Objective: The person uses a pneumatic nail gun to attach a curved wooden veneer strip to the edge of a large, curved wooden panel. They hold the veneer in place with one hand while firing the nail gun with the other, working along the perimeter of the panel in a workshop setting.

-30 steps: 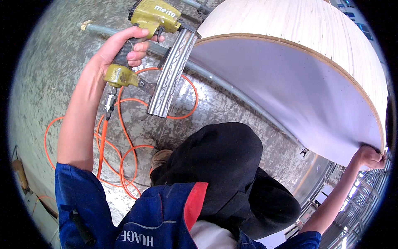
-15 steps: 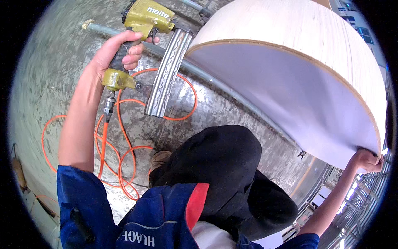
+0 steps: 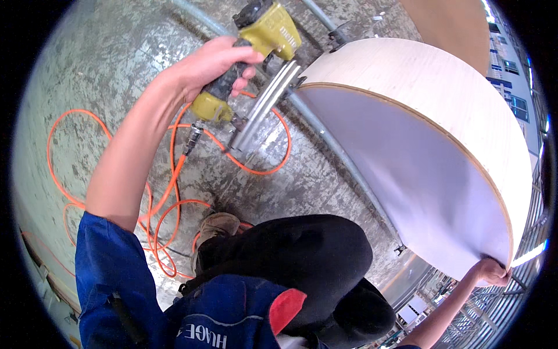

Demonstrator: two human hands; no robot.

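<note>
My left hand [image 3: 218, 65] is wrapped round the black grip of a yellow air nail gun [image 3: 273, 36]. The gun's silver slanted magazine [image 3: 266, 107] is slightly blurred, and its nose is close to the left end of a large curved wooden piece [image 3: 401, 65]; whether they touch, I cannot tell. That piece has a pale outer band, a brown rim and a smooth whitish face. At its lower right edge my right hand [image 3: 491, 272] is closed on the rim, some of its fingers hidden. An orange air hose [image 3: 174, 180] runs from the gun's fitting.
Loops of the hose lie on the worn, patchy floor [image 3: 325, 192] beside my shoe [image 3: 218, 230]. A long metal pipe [image 3: 343, 157] passes along the floor at the wooden piece, with another pipe [image 3: 319, 14] beyond. A brown sheet [image 3: 450, 29] is behind the piece.
The nail gun has moved right and tilted further, still in my left hand. In the picture the wooden piece sits lower, with more of the brown sheet showing. My right hand keeps its hold.
</note>
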